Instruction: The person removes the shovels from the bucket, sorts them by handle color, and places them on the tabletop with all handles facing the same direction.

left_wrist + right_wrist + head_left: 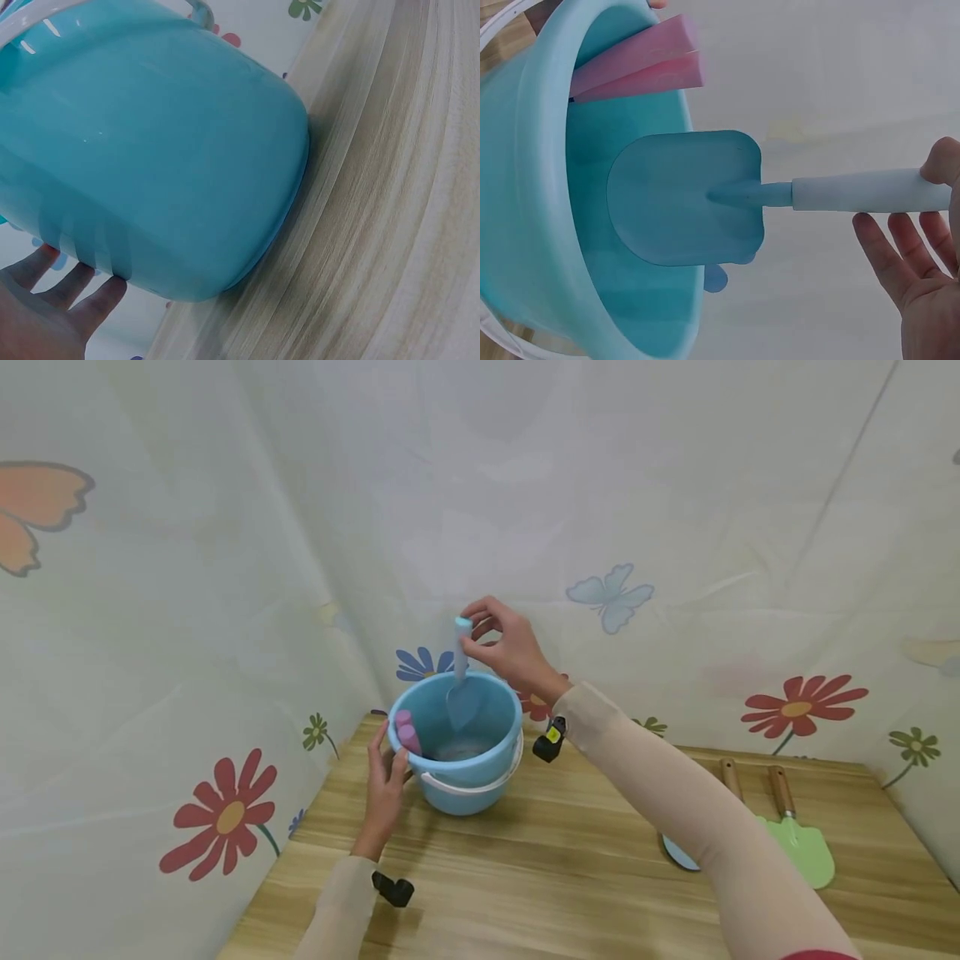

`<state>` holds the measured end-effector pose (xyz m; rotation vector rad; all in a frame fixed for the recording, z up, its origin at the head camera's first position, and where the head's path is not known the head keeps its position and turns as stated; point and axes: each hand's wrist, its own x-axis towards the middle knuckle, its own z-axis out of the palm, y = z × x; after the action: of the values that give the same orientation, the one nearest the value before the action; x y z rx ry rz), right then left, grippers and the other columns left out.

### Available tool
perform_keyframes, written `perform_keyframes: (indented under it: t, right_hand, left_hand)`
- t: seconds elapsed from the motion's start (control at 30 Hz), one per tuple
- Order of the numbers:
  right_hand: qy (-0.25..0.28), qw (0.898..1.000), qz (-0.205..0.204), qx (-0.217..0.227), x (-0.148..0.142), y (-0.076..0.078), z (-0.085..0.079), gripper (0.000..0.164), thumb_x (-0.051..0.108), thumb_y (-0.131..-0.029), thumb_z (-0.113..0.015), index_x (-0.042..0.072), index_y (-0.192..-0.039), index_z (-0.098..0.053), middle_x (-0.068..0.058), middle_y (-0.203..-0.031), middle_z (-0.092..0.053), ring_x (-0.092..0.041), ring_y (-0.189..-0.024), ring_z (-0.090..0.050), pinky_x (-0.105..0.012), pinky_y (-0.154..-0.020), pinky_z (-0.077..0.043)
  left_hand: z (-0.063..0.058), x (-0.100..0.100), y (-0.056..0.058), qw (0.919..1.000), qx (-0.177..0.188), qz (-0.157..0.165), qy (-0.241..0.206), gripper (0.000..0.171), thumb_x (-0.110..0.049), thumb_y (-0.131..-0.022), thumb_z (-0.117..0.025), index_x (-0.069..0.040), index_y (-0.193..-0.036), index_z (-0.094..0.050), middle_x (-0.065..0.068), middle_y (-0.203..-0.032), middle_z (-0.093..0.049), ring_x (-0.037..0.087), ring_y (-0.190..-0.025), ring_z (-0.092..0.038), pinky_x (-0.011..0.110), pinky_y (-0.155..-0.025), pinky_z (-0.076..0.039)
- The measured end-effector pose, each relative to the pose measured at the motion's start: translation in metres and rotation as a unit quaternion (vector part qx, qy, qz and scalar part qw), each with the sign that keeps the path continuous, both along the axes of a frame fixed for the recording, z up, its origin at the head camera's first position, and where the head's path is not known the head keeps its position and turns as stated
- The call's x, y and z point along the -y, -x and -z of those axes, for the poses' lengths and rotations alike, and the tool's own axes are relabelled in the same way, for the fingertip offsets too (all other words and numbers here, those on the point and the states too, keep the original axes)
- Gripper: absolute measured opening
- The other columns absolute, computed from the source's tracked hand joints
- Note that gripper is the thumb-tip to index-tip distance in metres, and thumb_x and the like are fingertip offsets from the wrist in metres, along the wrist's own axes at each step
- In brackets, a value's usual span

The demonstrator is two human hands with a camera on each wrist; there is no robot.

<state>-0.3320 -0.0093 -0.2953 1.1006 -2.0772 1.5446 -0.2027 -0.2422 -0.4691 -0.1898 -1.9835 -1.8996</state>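
Observation:
A light blue bucket [457, 766] stands on the wooden table, its white handle folded down at the front. My left hand [385, 789] holds its left side near the rim, fingers against the outer wall in the left wrist view. Between thumb and fingers, my right hand [513, 647] pinches the pale grip of a small blue shovel [686, 199] near its top end. The shovel hangs blade down, its blade within the bucket's mouth. Two pink handles [641, 56] lean together against the bucket's inner left wall; their lower ends are hidden inside.
At the right of the table lies a green shovel [810, 852] with a wooden handle. Beside it a second wooden handle [731, 777] and a blue blade [681, 853] show, partly covered by my right forearm. A flower-printed cloth [660, 485] hangs behind the table.

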Motion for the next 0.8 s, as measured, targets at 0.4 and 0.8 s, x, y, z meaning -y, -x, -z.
perform_keyframes:
  t: [0.4,0.8]
  right_hand:
    - [0.028,1.0,0.005,-0.006,-0.005,-0.003,-0.004,0.031,0.011,-0.093,-0.076,0.01,-0.121,-0.063,-0.008,-0.112,-0.068,-0.022,-0.096,-0.068,-0.056,-0.093,-0.057]
    - [0.056,0.998,0.02,-0.007,-0.011,-0.009,-0.009,0.03,0.011,-0.093,-0.075,0.009,-0.121,-0.064,-0.006,-0.112,-0.068,-0.02,-0.099,-0.067,-0.045,-0.09,-0.06]
  left_hand:
    - [0.001,0.002,-0.001,1.0,-0.004,-0.002,0.002,0.062,-0.019,-0.109,-0.049,-0.016,-0.163,-0.02,0.018,-0.16,-0.034,0.036,-0.143,-0.039,0.064,-0.104,-0.043]
    - [0.029,0.013,0.016,0.9997,-0.018,-0.014,0.01,0.059,-0.023,-0.111,-0.047,-0.031,-0.163,-0.022,0.008,-0.161,-0.034,0.033,-0.144,-0.039,0.067,-0.104,-0.043]
